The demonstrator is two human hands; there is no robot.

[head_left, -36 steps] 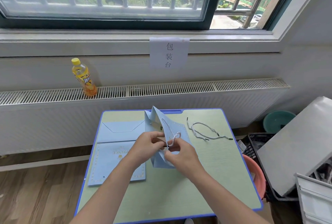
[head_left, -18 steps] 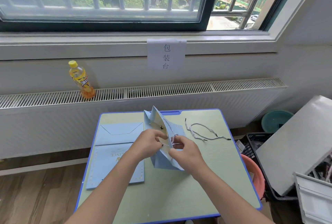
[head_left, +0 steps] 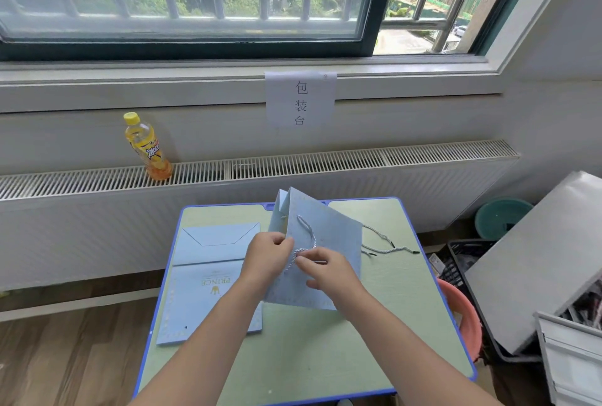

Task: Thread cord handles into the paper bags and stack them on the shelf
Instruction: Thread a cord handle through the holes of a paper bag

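Leftmost, a bottle [head_left: 146,146] of orange drink stands on the ribbed vent [head_left: 293,166], glossy plastic with a yellow cap. Nearer, on the pale green desk [head_left: 325,356] with its blue rim, a flat bag [head_left: 208,282] lies face up, matte light-blue paper with a gold crown print and a dotted border. The left hand [head_left: 267,257] pinches the top edge of the bag [head_left: 329,239] being worked on, its fingers curled against the near panel; this bag stands half open on the desk centre, its stiff creased gussets fanning upward. A twisted grey-and-white cord [head_left: 306,239] loops across that panel. The right hand [head_left: 329,270] pinches the cord's lower end between thumb and forefinger, close to the left hand. Whether the tip has entered a hole, I cannot tell.

To do this step well, I judge the left hand should keep the panel taut and steady beside the hole while the right feeds the cord's hard tip straight through, then draws the slack evenly so the loop does not twist or tear the paper.

Further right, spare cords [head_left: 387,244] lie loose on the desk, thin and rope-like with dark tips. Beyond the desk edge sit a pink tub [head_left: 469,324], a teal basin [head_left: 501,216] and a grey board [head_left: 534,262].
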